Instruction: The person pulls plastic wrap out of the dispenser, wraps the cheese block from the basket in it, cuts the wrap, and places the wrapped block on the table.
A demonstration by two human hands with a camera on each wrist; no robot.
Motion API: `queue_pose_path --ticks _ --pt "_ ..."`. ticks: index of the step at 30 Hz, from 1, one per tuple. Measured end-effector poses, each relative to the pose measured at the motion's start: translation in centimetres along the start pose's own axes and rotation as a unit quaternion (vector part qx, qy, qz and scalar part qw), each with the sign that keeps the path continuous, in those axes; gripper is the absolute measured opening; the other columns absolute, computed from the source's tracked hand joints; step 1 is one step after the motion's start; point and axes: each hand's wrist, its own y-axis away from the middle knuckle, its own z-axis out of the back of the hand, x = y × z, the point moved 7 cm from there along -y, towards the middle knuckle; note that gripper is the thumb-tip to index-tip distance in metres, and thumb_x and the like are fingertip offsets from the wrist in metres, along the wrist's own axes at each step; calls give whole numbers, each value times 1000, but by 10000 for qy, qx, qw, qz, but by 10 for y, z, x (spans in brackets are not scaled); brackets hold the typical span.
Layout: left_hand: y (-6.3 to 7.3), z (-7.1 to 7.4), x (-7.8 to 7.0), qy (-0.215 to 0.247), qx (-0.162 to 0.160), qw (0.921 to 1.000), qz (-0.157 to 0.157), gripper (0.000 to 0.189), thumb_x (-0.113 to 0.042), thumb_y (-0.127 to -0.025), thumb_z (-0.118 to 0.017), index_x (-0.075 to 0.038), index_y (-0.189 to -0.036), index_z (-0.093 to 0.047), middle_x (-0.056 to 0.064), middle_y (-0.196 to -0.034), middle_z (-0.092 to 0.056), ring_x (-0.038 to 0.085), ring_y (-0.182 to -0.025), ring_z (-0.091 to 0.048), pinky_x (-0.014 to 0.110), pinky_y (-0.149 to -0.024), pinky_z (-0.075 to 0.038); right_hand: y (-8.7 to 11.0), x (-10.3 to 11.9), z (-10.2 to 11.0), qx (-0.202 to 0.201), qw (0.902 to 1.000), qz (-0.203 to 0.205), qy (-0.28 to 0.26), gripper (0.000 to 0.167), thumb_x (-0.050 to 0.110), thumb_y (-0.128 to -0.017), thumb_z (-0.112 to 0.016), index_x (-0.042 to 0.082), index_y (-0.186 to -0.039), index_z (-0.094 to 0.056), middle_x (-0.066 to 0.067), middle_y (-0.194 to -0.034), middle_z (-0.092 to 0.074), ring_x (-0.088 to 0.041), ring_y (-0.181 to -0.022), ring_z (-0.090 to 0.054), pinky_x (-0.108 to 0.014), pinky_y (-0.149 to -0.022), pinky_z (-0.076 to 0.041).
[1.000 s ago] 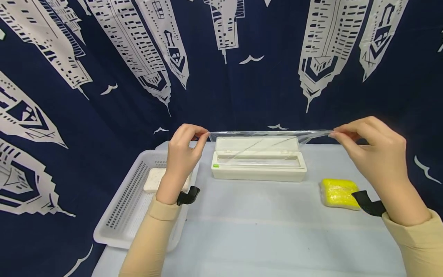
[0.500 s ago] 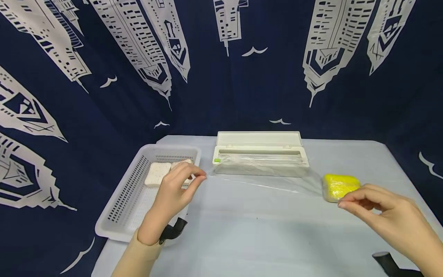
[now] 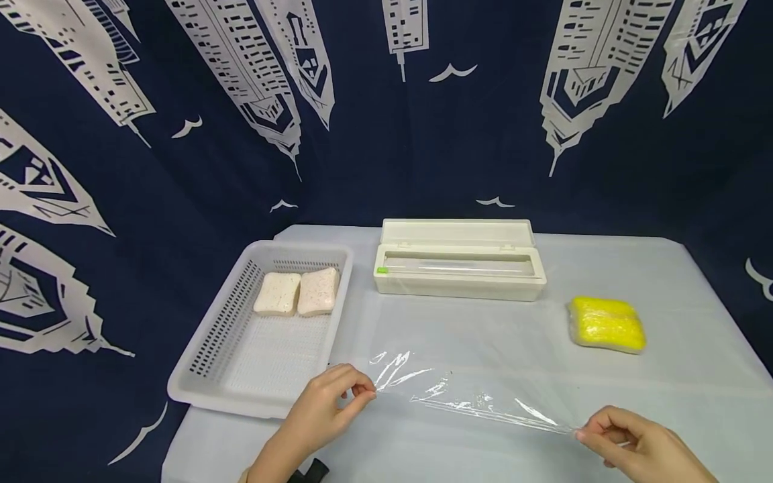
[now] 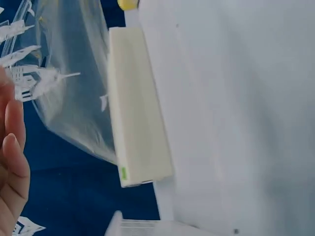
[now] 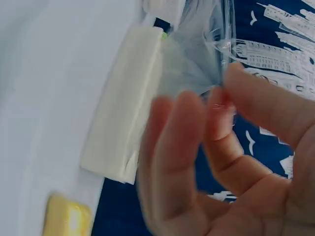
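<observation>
A sheet of clear cling film [image 3: 477, 402] stretches low over the table between my two hands. My left hand [image 3: 323, 412] pinches its left front corner between thumb and forefinger, beside the white basket's near corner. On the other side, my right hand [image 3: 643, 443] pinches the right front corner. The film runs back toward a cream cling film box [image 3: 461, 285] with its lid raised; a film roll shows inside, and where the sheet meets the box is hard to make out. In the right wrist view, thumb and fingertip meet on the film [image 5: 197, 49].
At the left stands a white perforated basket [image 3: 211, 402] holding two pale, speckled, block-like pieces [image 3: 278, 295]. A yellow block [image 3: 606, 325] wrapped in clear film lies right of the box. Behind the light table [image 3: 664, 268] hangs a dark blue curtain [image 3: 423, 154] printed with buildings.
Both hands have come down and toward me from above the box, drawing the film out over the table. The basket's two pieces are now uncovered by the left hand.
</observation>
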Motion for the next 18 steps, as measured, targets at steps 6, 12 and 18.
queue_pose_path --ticks 6,12,18 --pt "20 -14 7 183 413 9975 552 11 -16 -86 -76 -21 -86 -66 -16 -78 -62 -6 -72 -53 14 -61 -48 -3 -14 -29 -120 9989 -334 -316 26 40 -89 -71 14 -88 -66 5 -63 -51 -8 -57 -46 -19 -51 -35" --pt "34 -30 20 230 547 9936 964 14 -19 -83 -77 -21 -82 -64 -16 -75 -60 -8 -70 -51 12 -59 -45 -14 -27 -49 -20 9980 -494 -401 31 42 -85 -73 12 -84 -65 5 -62 -53 -10 -58 -47 -21 -52 -36" --pt "43 -46 33 231 788 9888 1248 12 -16 -83 -77 -18 -81 -65 -13 -75 -61 -7 -71 -51 12 -59 -46 -25 -41 -70 125 9959 -693 -563 38 45 -79 -78 10 -84 -67 5 -68 -60 -13 -66 -52 -26 -58 -42"
